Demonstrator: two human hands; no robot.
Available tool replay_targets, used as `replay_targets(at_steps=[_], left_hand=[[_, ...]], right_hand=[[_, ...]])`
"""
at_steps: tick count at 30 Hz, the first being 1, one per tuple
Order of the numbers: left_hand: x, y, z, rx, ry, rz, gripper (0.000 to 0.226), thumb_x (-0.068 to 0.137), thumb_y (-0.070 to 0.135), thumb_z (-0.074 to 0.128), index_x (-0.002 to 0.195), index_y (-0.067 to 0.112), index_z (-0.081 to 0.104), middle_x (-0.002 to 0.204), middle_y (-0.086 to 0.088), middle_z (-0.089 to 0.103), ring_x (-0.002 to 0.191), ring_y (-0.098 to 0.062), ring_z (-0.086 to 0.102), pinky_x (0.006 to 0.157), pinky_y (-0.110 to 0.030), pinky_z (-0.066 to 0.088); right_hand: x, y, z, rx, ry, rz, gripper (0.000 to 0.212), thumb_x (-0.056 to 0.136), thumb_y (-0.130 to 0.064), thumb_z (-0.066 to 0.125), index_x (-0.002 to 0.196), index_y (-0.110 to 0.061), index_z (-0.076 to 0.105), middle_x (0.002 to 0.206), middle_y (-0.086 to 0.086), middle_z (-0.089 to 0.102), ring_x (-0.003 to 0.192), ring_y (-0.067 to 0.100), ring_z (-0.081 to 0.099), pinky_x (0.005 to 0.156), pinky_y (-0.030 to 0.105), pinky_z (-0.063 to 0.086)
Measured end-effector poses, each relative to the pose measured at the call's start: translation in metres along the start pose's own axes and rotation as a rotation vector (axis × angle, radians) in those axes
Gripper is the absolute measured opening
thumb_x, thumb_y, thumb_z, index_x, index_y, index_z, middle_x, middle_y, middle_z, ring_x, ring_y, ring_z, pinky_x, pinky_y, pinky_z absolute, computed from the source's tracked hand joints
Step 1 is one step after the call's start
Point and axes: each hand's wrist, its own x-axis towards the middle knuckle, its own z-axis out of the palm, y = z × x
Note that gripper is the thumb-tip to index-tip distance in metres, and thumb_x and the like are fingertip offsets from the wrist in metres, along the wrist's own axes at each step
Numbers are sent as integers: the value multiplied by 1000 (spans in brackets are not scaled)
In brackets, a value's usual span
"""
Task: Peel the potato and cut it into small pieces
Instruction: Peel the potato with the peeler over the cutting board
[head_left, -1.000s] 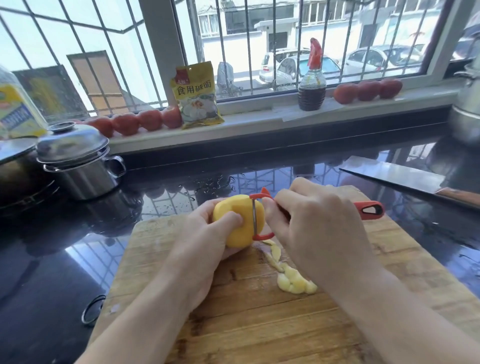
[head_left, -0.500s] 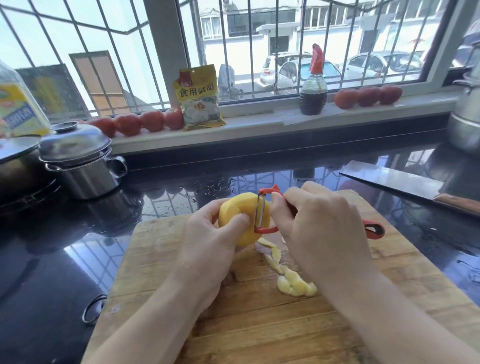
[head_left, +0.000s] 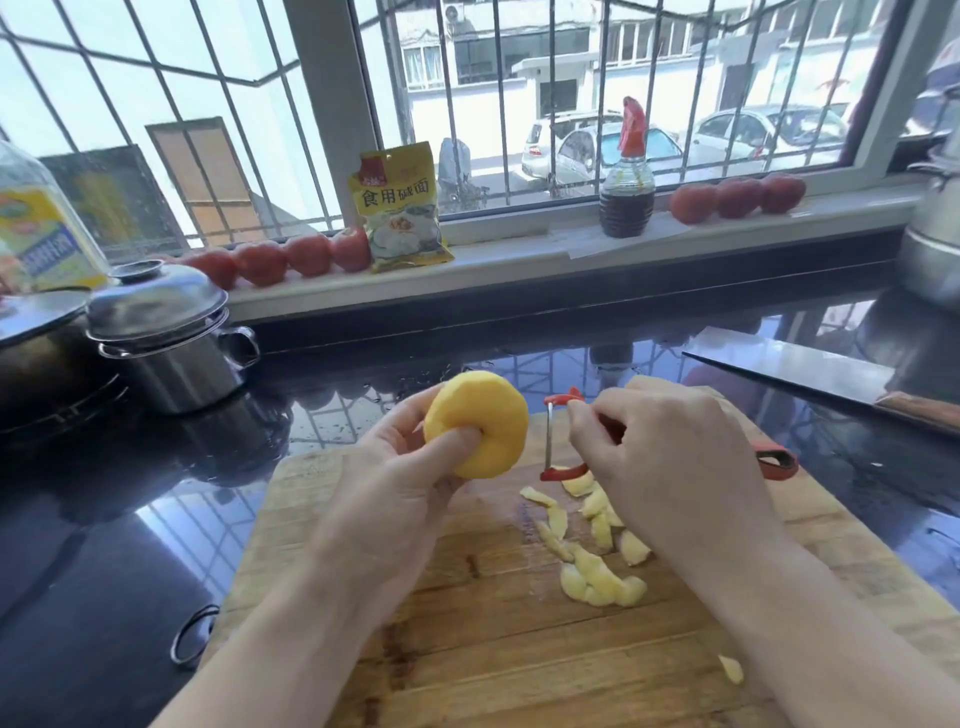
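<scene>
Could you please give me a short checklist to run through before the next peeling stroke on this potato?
1. Potato held firmly: ok, the left hand grips it, thumb on the near face.
2. Peeler in hand: ok, the right hand holds its handle.
3. Blade on the potato: not ok, a gap shows between them.
4. Skin left to remove: cannot tell, the visible face is bare yellow and the far side is hidden.
5. Cutting board underneath: ok, peels lie on it.
6. Cleaver out of the way: ok, on the counter to the right.
</scene>
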Motion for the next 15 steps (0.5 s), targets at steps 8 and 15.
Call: replay_targets(at_steps=[8, 15], left_hand=[[-7, 0, 1, 506, 60, 153, 45, 86, 4, 81, 121, 30, 71, 104, 13, 79, 101, -5, 74, 86, -20, 59], [-6, -7, 1, 829, 97, 290, 42, 85, 23, 85, 121, 41, 70, 107, 19, 75, 103, 0, 70, 83, -11, 50]], right_hand=[[1, 0, -3, -8, 114, -42, 48, 98, -43, 55, 56, -19, 57, 58, -5, 47, 52, 20, 48, 50, 36, 45], [-2, -12, -4, 10, 167, -210, 46, 100, -40, 54, 59, -19, 55, 61, -6, 42, 51, 20, 42, 54, 31, 32]])
